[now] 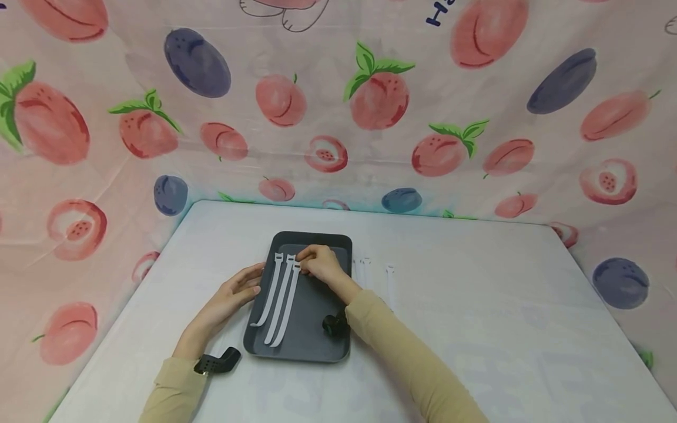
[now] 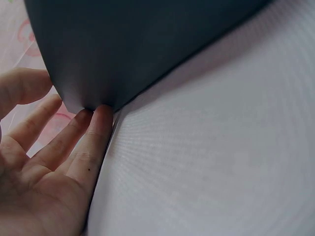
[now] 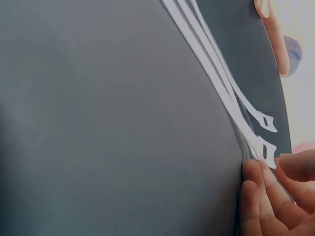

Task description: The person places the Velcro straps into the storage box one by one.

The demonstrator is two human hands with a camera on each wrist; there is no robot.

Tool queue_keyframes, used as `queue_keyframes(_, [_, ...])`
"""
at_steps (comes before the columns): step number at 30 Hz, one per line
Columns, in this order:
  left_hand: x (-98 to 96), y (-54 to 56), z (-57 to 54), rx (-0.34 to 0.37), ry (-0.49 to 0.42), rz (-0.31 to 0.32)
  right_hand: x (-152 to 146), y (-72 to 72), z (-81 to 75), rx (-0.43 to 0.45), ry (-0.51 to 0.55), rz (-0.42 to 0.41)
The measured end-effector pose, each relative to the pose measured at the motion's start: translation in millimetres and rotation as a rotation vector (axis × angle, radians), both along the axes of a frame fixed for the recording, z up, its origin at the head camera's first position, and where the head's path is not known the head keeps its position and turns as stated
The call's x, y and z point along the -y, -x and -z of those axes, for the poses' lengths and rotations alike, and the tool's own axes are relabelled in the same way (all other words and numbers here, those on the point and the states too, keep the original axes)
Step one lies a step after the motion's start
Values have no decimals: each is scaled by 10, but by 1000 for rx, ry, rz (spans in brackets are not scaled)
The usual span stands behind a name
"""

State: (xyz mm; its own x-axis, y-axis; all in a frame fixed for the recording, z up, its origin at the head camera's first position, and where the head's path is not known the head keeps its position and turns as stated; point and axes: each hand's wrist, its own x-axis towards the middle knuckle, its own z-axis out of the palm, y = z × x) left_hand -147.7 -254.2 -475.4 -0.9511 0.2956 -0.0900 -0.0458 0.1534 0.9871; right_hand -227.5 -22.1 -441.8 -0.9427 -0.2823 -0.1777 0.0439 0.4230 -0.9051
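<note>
A dark grey rectangular tray (image 1: 317,329) stands on the white table. Inside it, along the left half, lie three white slotted-head straps (image 1: 277,288), like cable ties, roughly side by side with heads toward the far end. My right hand (image 1: 321,264) reaches over the tray and pinches the head of the rightmost strap (image 1: 290,302) between thumb and fingertips. Close up in the right wrist view, that slotted strap head (image 3: 268,153) meets the thumb tip. My left hand (image 1: 233,296) touches the tray's left side with fingers nearly straight; fingertips (image 2: 102,115) rest against its outer wall.
More white straps (image 1: 366,270) lie on the table right of the tray, with a single strap (image 1: 390,282) farther right. Part of them is hidden behind the right forearm. A fruit-print cloth (image 1: 328,106) hangs around the table's back and sides.
</note>
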Motion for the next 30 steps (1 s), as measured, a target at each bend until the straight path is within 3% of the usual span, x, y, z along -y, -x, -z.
queue_keyframes(9, [-11,2,-3,2,0,1,-76,-29,-87,-21,-73,-47])
queue_keyframes(17, [-21,0,-3,-2,17,-8,-165,-48,-127,-124,-198,-140])
queue_keyframes(30, [-7,-2,1,-8,27,-10,-288,-189,-314,-187,-227,-202])
